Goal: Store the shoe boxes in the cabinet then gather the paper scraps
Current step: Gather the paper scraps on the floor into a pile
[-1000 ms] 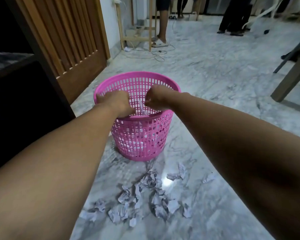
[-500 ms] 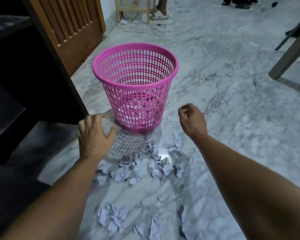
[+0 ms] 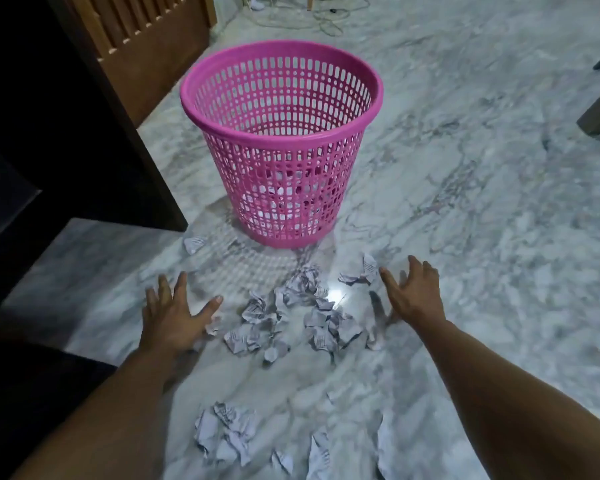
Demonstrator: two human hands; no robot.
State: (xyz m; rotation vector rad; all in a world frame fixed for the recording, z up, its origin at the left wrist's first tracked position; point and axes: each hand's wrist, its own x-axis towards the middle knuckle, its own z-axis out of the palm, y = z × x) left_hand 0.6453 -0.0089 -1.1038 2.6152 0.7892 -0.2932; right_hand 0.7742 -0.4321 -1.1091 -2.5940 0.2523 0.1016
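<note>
Because the paper scraps (image 3: 291, 317) are to be scooped toward the pink basket (image 3: 281, 140), the left hand (image 3: 174, 317) and right hand (image 3: 413, 296) are spread open, nothing gripped, flanking them.

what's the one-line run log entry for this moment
phase: gather scraps | left hand: open, empty | right hand: open, empty | paper scraps: on floor between hands | pink basket: upright beyond pile

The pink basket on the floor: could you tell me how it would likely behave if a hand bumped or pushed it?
The pink basket looks like thin perforated plastic holding only a few paper scraps, so it is probably light. It would likely slide easily on the glossy marble floor. Its rim is wider than its base, so a high push might tip it.
</note>
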